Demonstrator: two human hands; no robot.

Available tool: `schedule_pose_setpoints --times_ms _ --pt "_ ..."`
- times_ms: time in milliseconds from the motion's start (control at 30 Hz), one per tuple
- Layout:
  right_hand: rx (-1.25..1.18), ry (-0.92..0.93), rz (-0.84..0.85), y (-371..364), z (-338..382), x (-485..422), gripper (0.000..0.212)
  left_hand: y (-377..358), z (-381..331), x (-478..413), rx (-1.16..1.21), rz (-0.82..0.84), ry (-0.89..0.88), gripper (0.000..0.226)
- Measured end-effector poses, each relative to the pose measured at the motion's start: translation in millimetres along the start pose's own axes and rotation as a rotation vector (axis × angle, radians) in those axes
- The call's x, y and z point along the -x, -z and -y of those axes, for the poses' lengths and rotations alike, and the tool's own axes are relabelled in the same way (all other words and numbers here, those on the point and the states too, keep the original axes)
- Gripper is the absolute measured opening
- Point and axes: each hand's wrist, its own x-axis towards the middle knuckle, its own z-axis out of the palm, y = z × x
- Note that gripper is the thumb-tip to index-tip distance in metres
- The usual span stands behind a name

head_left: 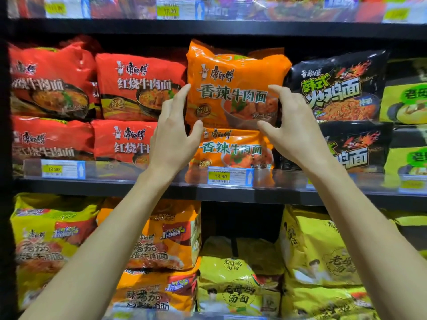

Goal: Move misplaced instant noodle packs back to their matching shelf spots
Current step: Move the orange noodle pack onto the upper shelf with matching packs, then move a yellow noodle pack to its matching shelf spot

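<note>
We've got both hands up at the upper orange pack, stacked on a 2nd orange pack on the mid shelf. L hand is at its left edge & R hand at its right. Fingers are spread loose, thumbs touching its lower corners, not clamped. To its left are red packs, to its right black packs.

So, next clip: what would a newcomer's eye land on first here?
The upper orange pack at the centre of the middle shelf stands out first, stacked on a lower orange pack of the same kind. The left hand and right hand flank its sides with spread fingers. Red packs lie to its left, black packs to its right.
</note>
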Motion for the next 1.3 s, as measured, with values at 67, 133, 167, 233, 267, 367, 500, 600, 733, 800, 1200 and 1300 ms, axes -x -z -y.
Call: schedule_pose_setpoints --times_ms 67,133,167,233,267,367,500,600,733,800,1200,1300 --pt "0.011 -0.007 0.022 2 2 0 0.072 3 -2 1 -0.003 0.001 0.001 0.064" --pt "0.021 -0.014 0.045 3 4 0 0.073 6 -6 2 -0.010 0.011 0.006 0.064" --pt "0.026 -0.017 0.053 4 5 0 0.074 7 -7 2 -0.015 0.016 0.003 0.063" --pt "0.033 -0.026 0.057 6 7 1 0.074 9 -9 2 -0.022 0.028 -0.017 0.063" --pt "0.035 -0.029 0.056 8 7 1 0.073 10 -10 2 -0.025 0.036 -0.025 0.062" --pt "0.047 -0.026 0.047 10 7 2 0.072 12 -10 3 -0.039 0.059 -0.029 0.061" --pt "0.092 -0.018 0.046 15 7 8 0.064 17 -10 7 -0.069 0.094 -0.034 0.059" --pt "0.148 0.002 0.100 20 7 16 0.053 25 -11 18 -0.104 0.142 -0.054 0.057" --pt "0.194 0.033 0.367 23 14 38 0.046 39 -13 40 -0.170 0.270 -0.053 0.047" --pt "0.208 0.048 0.525 23 22 56 0.049 45 -16 56 -0.235 0.377 -0.063 0.042" --pt "0.197 0.009 1.001 -13 49 210 0.068 64 -7 209 -0.237 0.815 -0.010 0.057" --pt "0.205 -0.047 1.045 -27 41 254 0.064 67 6 252 -0.178 0.809 0.097 0.061"
